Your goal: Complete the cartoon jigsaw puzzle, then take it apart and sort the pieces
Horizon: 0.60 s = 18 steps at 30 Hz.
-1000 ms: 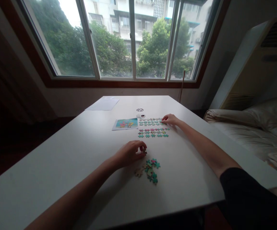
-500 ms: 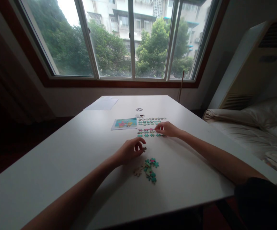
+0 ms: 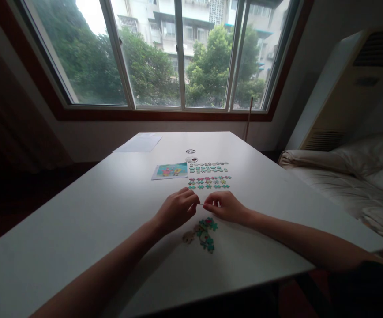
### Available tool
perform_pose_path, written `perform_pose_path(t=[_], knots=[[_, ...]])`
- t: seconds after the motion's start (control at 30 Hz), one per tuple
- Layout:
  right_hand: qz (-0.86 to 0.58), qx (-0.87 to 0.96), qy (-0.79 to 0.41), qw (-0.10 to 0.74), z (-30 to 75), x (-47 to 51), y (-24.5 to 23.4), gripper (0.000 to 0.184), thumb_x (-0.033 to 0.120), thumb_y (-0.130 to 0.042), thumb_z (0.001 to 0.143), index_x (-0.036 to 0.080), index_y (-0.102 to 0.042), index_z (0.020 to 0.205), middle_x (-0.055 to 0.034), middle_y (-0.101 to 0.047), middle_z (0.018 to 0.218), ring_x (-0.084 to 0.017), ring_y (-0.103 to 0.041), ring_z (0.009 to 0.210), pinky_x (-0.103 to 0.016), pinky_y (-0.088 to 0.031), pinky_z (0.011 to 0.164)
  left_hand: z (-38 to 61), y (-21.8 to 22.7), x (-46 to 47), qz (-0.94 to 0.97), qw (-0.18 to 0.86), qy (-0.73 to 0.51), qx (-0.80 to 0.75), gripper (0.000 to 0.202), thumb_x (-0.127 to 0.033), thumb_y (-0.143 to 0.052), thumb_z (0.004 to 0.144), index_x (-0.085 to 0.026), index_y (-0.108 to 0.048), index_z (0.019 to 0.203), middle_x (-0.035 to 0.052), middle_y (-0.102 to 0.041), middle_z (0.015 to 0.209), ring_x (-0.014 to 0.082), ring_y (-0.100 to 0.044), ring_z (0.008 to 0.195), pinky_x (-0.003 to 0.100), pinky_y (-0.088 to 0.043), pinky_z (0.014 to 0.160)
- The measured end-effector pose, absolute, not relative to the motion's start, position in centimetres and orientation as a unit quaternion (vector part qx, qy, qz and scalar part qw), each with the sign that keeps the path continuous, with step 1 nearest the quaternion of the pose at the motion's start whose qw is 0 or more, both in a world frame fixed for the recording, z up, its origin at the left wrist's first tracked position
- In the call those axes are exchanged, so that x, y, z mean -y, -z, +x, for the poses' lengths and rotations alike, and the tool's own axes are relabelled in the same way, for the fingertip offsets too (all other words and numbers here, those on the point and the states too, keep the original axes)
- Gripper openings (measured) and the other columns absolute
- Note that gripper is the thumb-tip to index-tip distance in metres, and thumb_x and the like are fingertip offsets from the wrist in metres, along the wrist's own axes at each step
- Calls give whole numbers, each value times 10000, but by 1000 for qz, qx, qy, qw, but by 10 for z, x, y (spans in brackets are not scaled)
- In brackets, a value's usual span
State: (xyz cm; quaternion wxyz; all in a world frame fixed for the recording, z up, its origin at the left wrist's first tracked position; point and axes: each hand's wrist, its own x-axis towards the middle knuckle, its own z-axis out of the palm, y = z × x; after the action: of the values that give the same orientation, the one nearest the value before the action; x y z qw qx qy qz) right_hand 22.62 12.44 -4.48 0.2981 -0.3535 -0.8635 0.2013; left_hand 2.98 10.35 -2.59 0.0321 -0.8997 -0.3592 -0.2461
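Between my two hands a jigsaw puzzle piece (image 3: 201, 204) shows edge-on as a thin dark line. My left hand (image 3: 179, 206) pinches it from the left, and the fingertips of my right hand (image 3: 224, 206) close on its other side. Just below lies a loose pile of jigsaw pieces (image 3: 206, 234), mostly green, with a few pale ones face down at its left. Beyond my hands, more jigsaw pieces (image 3: 208, 180) are laid out in several rows. Left of these rows lies a colourful picture sheet (image 3: 169, 171).
Two small round items (image 3: 191, 159) lie behind the picture sheet on the white table (image 3: 88, 207). Papers (image 3: 138, 143) rest at the far left corner. A pale sofa (image 3: 330, 185) stands along the right side, and a window (image 3: 158, 66) is beyond the table.
My right hand has come back from the rows of pieces towards me and meets my left hand at the piece. The left hand's piece has turned edge-on.
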Motion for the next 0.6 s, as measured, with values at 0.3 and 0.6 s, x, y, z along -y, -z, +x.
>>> perform_pose_path(t=[0.3,0.6], knots=[[-348,855,-205,324,223,-121,45,167,298,-548,771,160,-630,725,8,-587,609,-75,-483,547,-193,-373,527,32,25,-101,-918,141,184,323,150,-92,-433,781,-155,-568,770,33,-567,751,160,-477,739,263,-408,608],[-336,870,-93,349,237,-133,36,128,262,-519,796,176,-610,768,-1,-598,677,-90,-512,603,-213,-405,595,26,19,-103,-907,115,226,338,187,-155,-469,797,-176,-537,970,45,-569,889,172,-487,828,298,-437,686]])
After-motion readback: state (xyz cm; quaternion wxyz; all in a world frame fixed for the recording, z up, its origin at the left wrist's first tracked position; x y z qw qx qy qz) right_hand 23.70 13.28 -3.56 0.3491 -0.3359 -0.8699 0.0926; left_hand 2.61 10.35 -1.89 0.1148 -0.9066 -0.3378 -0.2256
